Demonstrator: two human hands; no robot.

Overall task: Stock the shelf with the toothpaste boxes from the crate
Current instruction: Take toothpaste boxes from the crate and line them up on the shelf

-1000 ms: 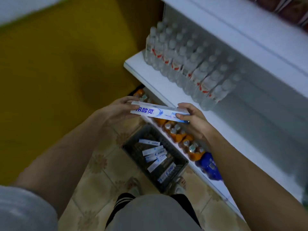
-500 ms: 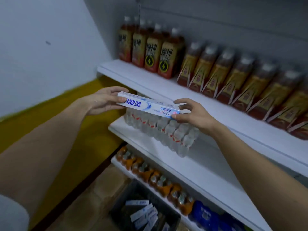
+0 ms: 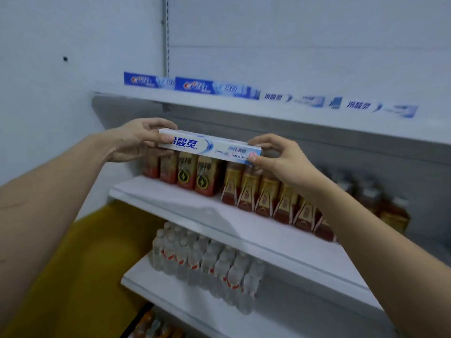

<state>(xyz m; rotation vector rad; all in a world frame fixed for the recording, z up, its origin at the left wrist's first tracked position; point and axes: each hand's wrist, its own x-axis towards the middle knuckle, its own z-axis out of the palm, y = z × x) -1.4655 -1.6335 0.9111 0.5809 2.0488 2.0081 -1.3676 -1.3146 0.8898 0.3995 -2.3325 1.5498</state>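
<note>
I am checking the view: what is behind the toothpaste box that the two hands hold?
Behind the toothpaste box, held by the left hand and right hand, stand brown drink bottles on a shelf. The box covers their tops, so their caps cannot be seen.

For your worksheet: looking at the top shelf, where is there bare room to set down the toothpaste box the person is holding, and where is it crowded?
The top shelf has a bare front strip before the row of boxes, and an open stretch right of the last box. The row itself runs nearly end to end along the back. The drinks shelf is bare only along its front edge. The held box is gripped by left hand and right hand.
</note>
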